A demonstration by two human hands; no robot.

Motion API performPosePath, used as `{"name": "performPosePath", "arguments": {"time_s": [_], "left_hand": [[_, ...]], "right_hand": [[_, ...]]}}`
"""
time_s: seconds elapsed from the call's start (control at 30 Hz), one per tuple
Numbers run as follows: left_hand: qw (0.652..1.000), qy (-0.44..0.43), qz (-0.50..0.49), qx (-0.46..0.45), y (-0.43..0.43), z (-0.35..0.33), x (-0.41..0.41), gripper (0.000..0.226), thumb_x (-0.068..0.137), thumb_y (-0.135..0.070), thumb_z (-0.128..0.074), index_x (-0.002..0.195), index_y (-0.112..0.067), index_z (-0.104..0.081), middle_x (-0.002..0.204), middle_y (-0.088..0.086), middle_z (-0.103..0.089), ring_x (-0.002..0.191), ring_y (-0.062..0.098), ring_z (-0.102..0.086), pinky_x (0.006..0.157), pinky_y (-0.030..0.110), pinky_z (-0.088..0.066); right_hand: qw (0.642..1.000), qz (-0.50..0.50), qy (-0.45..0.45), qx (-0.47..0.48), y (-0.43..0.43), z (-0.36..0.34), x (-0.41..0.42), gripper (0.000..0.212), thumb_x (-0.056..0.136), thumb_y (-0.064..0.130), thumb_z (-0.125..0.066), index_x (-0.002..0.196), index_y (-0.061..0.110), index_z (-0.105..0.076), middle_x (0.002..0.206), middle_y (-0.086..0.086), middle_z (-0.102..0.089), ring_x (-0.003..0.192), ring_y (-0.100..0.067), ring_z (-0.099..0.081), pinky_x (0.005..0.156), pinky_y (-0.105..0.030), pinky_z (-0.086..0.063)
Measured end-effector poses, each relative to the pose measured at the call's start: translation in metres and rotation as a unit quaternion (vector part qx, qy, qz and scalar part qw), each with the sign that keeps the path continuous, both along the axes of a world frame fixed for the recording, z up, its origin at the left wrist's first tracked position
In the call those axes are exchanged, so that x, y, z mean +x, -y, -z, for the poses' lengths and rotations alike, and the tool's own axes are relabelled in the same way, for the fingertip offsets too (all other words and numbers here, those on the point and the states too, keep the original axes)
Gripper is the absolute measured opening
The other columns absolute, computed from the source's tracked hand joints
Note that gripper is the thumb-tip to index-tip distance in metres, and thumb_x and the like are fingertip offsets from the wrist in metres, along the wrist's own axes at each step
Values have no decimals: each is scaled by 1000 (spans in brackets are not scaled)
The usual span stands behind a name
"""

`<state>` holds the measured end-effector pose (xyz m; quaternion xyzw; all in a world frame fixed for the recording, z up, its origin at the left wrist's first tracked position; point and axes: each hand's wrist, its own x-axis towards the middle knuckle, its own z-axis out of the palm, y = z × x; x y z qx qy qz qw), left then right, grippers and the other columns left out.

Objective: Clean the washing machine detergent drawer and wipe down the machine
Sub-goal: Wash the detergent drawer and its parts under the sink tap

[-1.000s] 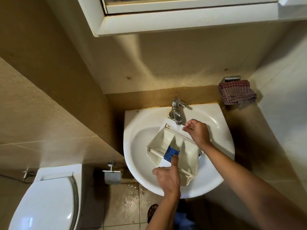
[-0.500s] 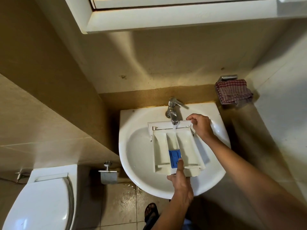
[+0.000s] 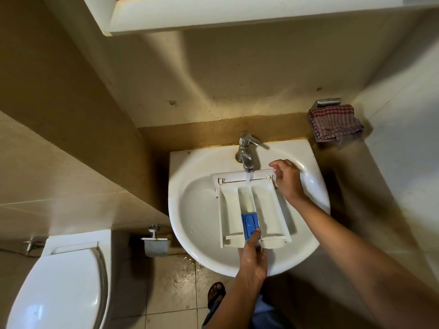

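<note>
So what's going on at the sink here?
A person is rinsing a washing machine detergent drawer under the running tap, holding it over the sink. The water falls into the middle compartment. The right grip pinches the drawer's far corner beside the tap; the left grip holds the near end, thumb on the blue insert. A checked cloth sits off to the right, untouched.
</note>
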<state>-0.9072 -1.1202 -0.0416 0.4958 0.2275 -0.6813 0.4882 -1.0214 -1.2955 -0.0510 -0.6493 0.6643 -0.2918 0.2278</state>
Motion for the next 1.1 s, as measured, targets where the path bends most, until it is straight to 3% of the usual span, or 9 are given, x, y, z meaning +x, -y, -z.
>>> {"name": "performPosePath", "arguments": {"time_s": [0.07,0.2,0.27,0.37,0.47,0.57,0.77,0.93,1.1], "left_hand": [[1000,14,-5,2,-2,2,0,57,78,4,-70,131,-5,-51,124,21,-63,115,36,-59,85,42,-56],[1000,22,-15,5,-6,10,-1,63,76,4,-72,133,-5,-46,124,20,-63,117,35,-59,101,47,-47],[999,23,-28,-5,-8,12,-3,62,77,5,-72,134,-6,-48,124,20,-63,117,34,-60,104,49,-44],[998,28,-56,-23,-11,9,-4,61,76,7,-70,132,-9,-52,125,21,-62,108,32,-62,100,46,-48],[996,44,-59,-40,-10,5,1,79,57,-2,-81,131,-10,-53,122,21,-64,104,32,-65,88,41,-56],[998,59,-10,-37,-12,5,7,74,65,-1,-79,132,-10,-50,118,18,-67,109,31,-64,95,41,-52],[987,131,85,-27,-22,-8,38,115,31,-50,-94,124,2,-54,78,5,-61,69,18,-57,60,24,-48],[921,342,187,-3,-22,-24,80,70,86,-46,-65,137,-4,-42,130,18,-53,113,33,-53,89,36,-44],[909,242,333,-60,16,-13,117,48,87,-52,-59,110,-10,-56,98,8,-55,98,23,-51,90,35,-43]], "right_hand": [[997,55,44,25,-3,4,-2,30,82,-15,-53,106,-2,-65,107,-21,-60,94,-29,-60,82,-15,-40],[965,161,95,185,-18,19,-4,27,79,15,-73,99,2,-59,93,-14,-58,82,-24,-55,70,-32,-46],[916,145,174,331,-34,20,1,32,85,39,-67,89,8,-58,86,-11,-62,75,-21,-60,63,-28,-48],[845,87,287,442,-49,25,7,45,88,56,-55,103,15,-63,101,-4,-70,93,-23,-67,82,-38,-55],[894,26,242,375,-55,35,13,31,87,39,-64,105,14,-63,102,-6,-70,93,-25,-67,86,-43,-55],[945,22,149,291,-63,37,19,15,88,17,-56,86,3,-58,76,-8,-63,71,-24,-58,62,-30,-43],[961,61,113,244,-73,38,15,22,88,6,-53,68,6,-47,60,-4,-46,58,-19,-42,53,-30,-28],[954,91,137,251,-79,38,1,21,88,5,-52,68,4,-46,62,-9,-43,60,-20,-39,56,-30,-27],[957,96,129,240,-79,36,-5,20,88,7,-53,79,-11,-54,68,-22,-54,63,-22,-48,59,-30,-33]]}}
